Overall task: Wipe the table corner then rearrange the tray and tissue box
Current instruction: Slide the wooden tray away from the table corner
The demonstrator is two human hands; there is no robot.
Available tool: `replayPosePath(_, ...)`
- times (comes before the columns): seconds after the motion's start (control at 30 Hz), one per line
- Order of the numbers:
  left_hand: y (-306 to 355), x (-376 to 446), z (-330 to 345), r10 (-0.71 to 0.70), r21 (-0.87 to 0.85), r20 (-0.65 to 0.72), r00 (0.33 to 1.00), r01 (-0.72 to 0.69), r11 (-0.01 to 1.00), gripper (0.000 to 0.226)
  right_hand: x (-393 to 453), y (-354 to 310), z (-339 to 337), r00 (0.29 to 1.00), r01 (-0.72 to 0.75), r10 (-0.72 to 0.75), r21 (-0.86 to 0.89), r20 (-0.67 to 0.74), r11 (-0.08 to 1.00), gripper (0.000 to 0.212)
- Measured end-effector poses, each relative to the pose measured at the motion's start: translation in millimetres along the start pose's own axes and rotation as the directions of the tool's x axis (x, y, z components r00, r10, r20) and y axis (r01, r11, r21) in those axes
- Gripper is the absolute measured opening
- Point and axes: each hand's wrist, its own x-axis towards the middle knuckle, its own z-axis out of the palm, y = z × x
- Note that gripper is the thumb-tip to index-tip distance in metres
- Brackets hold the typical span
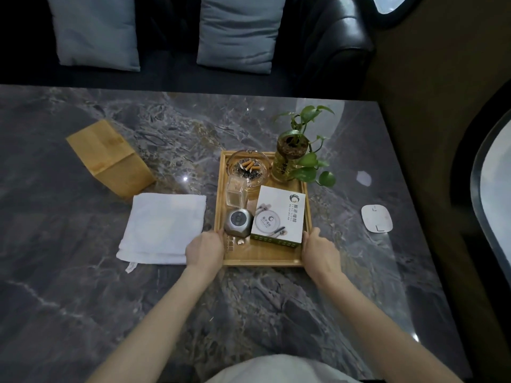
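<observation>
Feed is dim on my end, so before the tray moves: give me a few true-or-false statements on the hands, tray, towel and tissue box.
1. Both hands grip the tray: the left hand and right hand hold opposite sides of the wooden tray. True.
2. The white towel lies inside the tray. False: it lies folded on the table, to the tray's left.
3. The ashtray holds cigarette butts. True.
4. The wooden tissue box sits in the tray. False: it stands on the table, beyond the towel.
</observation>
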Motion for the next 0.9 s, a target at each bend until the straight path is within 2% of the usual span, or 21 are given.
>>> replayPosePath(0.13, 2.7, -0.1, -0.5, 0.007, 0.119, 0.072, 0.997, -0.016, 0.993, 0.050, 2.2, 2.0, 1.9, 0.999, 0.030, -0.028, -0.065, 0.034, 0.997, 0.031)
replayPosePath(0.27, 2.4, -0.3, 5.9, -0.067, 0.106, 0.057, 0.996, 0.061, 0.992, 0.054, -0.6, 2.4, 1.2, 0.998, 0.038, -0.033, -0.090, 0.058, 0.995, 0.031)
replayPosePath(0.5, -0.5, -0.2, -10.5, -0.102, 0.075, 0.170, 0.980, 0.091, 0.993, 0.048, 13.7, 0.4, -29.3, 0.990, 0.004, 0.012, -0.111, 0.140, 0.994, 0.038)
replayPosePath(0.6, -8.8, -3.1, -23.1, -0.103, -0.002, 0.162, 0.981, 0.105, 0.994, 0.038, 18.2, -11.3, -51.2, 0.993, -0.001, 0.007, -0.053, 0.116, 0.999, 0.038)
replayPosePath(0.67, -18.7, -3.7, -35.7, -0.115, -0.086, 0.140, 0.983, 0.128, 0.988, 0.036, 18.5, -26.4, -65.3, 0.996, 0.045, -0.044, -0.009, 0.080, 0.999, 0.035)
replayPosePath(0.8, -45.9, -4.4, -54.4, -0.140, -0.347, -0.014, 0.990, 0.126, 0.929, 0.037, 10.4, -77.2, -85.1, 0.980, 0.196, -0.191, 0.128, -0.050, 0.972, 0.038)
replayPosePath(0.9, -69.9, -3.5, -60.7, -0.199, -0.434, -0.128, 0.972, 0.125, 0.892, 0.032, 7.3, -125.0, -77.1, 0.934, 0.353, -0.318, 0.273, -0.165, 0.895, 0.038)
